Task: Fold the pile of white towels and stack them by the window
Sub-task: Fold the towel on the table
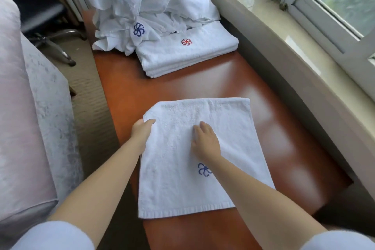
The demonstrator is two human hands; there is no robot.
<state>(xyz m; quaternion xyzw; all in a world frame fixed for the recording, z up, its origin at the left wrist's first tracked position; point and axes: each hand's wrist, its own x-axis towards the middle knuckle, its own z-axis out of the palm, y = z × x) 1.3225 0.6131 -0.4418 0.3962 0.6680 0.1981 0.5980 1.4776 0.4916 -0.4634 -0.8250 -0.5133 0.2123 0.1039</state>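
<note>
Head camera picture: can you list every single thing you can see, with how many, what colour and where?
towel being folded: one, white with a blue flower mark, flat on the near part of the table
folded towels: a small stack, white, top one with a red flower mark, farther along the table
unfolded pile: one heap, white, a blue mark showing, at the table's far end
table: one, shiny reddish-brown wood, beside the window
window: one, white frame, upper right
sofa: one, pale pinkish-grey, left
chair base: one, dark, on the floor upper left
left hand: fingers grip the towel's far-left corner
right hand: lies flat on the towel's middle
</note>
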